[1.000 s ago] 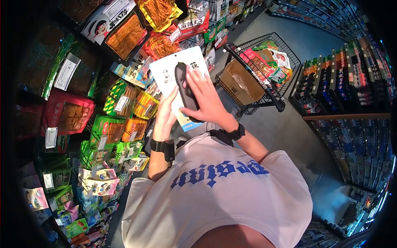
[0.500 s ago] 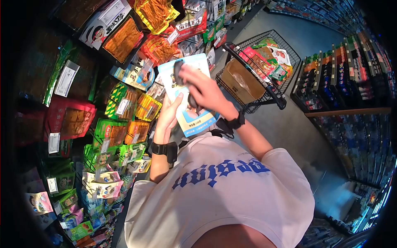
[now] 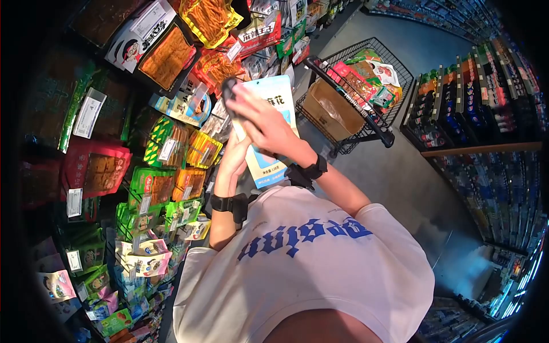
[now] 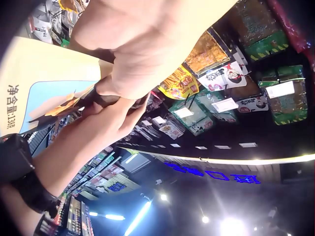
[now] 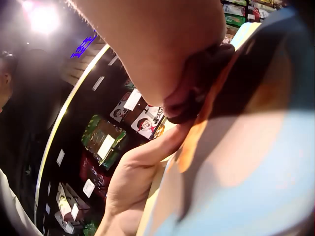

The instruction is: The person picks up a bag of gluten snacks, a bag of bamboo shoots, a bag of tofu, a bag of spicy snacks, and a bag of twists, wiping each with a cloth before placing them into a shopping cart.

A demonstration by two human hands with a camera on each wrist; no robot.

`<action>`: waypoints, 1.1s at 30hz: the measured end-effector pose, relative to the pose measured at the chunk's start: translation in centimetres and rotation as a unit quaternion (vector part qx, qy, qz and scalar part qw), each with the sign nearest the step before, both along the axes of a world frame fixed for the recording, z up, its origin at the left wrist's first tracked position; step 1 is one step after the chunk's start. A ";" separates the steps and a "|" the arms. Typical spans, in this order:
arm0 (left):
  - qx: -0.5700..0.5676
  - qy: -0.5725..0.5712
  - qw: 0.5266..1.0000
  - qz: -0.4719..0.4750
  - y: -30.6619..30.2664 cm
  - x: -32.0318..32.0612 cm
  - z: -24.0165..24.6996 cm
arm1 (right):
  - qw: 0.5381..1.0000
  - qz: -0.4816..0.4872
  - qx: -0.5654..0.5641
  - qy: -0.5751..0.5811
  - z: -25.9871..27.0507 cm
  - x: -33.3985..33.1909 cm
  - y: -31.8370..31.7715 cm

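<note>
A pale cream and blue snack pouch (image 3: pixel 271 167) with dark printed characters is held upright in front of the chest. My left hand (image 3: pixel 232 155) grips it by the left edge, thumb over the front face. Across that face lies my right hand (image 3: pixel 267 124), its fingers straight and slanting to the upper left, overlapping the left thumb. In the left wrist view the pouch (image 4: pixel 54 69) carries a net-weight print, and the right hand's fingers overlap the left hand. Dark shadow covers part of the pouch (image 5: pixel 275 182) in the right wrist view. The left fingers behind the pouch are hidden.
Hanging snack packs (image 3: pixel 146 188) with price tags fill the rack on the left, close to the left hand. A black wire shopping cart (image 3: pixel 320 66) with a cardboard box (image 3: pixel 329 117) and colourful packs stands ahead to the right. Shelves of bottles (image 3: pixel 452 108) line the far right.
My right hand has slid left across the pouch's face toward my left thumb, uncovering the pouch's right side. The pouch has shifted and tilted slightly; my left hand keeps its grip.
</note>
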State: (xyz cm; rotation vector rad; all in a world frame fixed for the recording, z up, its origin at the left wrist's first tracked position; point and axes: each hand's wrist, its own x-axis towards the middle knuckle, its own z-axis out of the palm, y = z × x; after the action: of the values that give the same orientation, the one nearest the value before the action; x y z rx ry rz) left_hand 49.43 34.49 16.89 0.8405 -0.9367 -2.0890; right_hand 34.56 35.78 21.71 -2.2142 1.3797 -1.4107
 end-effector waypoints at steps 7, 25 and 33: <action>-0.049 0.051 0.995 0.073 -1.1 0.4 2.7 | 0.984 -0.162 0.056 -0.042 -4.7 -3.7 -1.1; 0.059 0.087 0.982 0.158 -5.1 1.2 -0.5 | 0.995 0.047 -0.009 0.085 -1.4 1.4 3.3; 0.002 0.175 0.972 0.159 -4.4 0.1 2.5 | 0.976 -0.165 0.039 -0.139 -5.4 -2.4 0.3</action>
State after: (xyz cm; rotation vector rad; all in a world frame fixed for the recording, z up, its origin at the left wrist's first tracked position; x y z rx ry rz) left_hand 49.57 30.11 19.35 0.5553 -0.5662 -1.8755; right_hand 32.15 36.07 16.35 -1.7145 1.7161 -1.6612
